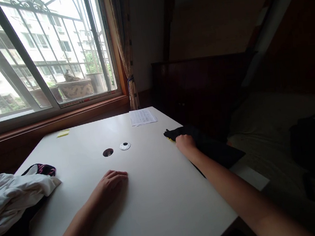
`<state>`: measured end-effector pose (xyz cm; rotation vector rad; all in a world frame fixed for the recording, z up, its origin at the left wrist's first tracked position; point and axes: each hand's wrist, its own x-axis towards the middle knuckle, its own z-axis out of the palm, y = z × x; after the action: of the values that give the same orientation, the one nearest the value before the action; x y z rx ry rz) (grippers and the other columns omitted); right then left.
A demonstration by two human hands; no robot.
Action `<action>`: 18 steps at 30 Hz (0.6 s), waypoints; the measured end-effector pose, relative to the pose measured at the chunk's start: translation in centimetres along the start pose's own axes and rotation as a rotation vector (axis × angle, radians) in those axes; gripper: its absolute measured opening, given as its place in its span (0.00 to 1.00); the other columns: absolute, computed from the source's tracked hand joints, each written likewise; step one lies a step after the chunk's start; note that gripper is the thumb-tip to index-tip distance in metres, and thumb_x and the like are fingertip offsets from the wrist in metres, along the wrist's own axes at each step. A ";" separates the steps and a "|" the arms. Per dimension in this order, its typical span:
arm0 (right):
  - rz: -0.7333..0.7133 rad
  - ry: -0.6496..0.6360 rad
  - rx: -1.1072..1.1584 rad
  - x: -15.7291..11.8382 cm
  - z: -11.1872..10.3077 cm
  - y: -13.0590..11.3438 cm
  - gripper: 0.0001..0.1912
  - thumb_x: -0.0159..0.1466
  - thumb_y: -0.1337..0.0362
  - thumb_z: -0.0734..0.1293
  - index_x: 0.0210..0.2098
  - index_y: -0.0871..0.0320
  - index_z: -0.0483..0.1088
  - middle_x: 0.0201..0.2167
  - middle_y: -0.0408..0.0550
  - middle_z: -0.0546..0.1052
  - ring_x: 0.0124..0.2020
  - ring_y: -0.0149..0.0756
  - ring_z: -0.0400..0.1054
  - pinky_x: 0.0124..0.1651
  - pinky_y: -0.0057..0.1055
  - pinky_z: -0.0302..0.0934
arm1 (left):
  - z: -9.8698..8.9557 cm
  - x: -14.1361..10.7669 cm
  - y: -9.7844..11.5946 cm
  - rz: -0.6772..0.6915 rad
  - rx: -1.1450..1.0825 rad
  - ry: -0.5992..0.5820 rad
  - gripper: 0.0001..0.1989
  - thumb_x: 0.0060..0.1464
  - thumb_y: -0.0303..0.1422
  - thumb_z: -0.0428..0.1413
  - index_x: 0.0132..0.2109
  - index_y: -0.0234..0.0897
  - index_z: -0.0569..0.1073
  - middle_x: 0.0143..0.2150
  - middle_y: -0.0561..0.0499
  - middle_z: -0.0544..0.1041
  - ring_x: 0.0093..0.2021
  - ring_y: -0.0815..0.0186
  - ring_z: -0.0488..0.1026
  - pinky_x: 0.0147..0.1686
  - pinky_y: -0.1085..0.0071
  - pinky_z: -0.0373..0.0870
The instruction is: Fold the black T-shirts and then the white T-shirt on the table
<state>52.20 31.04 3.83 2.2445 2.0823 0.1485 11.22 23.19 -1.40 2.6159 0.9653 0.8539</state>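
Observation:
My left hand (pixel 114 181) rests palm down on the white table (pixel 153 196), its fingers stretched out and slightly bent, holding nothing. At the table's right edge, my right hand (pixel 185 143) is closed on a piece of black cloth (pixel 218 152). Part of this cloth lies on the tabletop, and the rest spreads past the edge to the right. A small yellow patch (pixel 171 139) shows beneath it beside my knuckles. My right fingertips are hidden from view.
A round hole (pixel 108 152) in the tabletop has its cover (pixel 125 146) lying beside it. Printed sheets (pixel 142 117) and yellow sticky notes (pixel 63 133) lie toward the back. White clothing (pixel 14 198) is heaped at the left edge. A window (pixel 58 49) stands beyond.

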 end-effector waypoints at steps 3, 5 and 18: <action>0.080 0.034 -0.011 -0.6 0.1 0.4 0.17 0.69 0.66 0.62 0.43 0.69 0.81 0.42 0.71 0.81 0.46 0.57 0.78 0.46 0.42 0.70 | -0.1 0.0 0.0 0.004 -0.014 0.007 0.13 0.69 0.31 0.50 0.51 0.43 0.79 0.53 0.45 0.81 0.51 0.59 0.76 0.50 0.62 0.75; 0.089 0.043 -0.007 -1.2 0.3 0.4 0.15 0.68 0.66 0.63 0.41 0.67 0.81 0.41 0.68 0.82 0.45 0.55 0.78 0.46 0.40 0.69 | -0.1 0.1 0.0 0.003 -0.014 0.003 0.13 0.68 0.32 0.51 0.51 0.43 0.79 0.53 0.45 0.81 0.50 0.59 0.76 0.51 0.62 0.75; 0.075 0.025 0.087 0.5 0.8 -2.0 0.21 0.71 0.62 0.59 0.47 0.67 0.80 0.47 0.70 0.80 0.52 0.56 0.74 0.53 0.44 0.65 | 0.0 0.1 -0.1 -0.013 0.000 -0.012 0.14 0.69 0.32 0.49 0.52 0.45 0.79 0.54 0.46 0.81 0.51 0.59 0.76 0.51 0.61 0.75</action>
<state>50.40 31.71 2.80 2.3842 2.0560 0.0924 11.20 23.28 -1.37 2.6089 0.9781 0.8339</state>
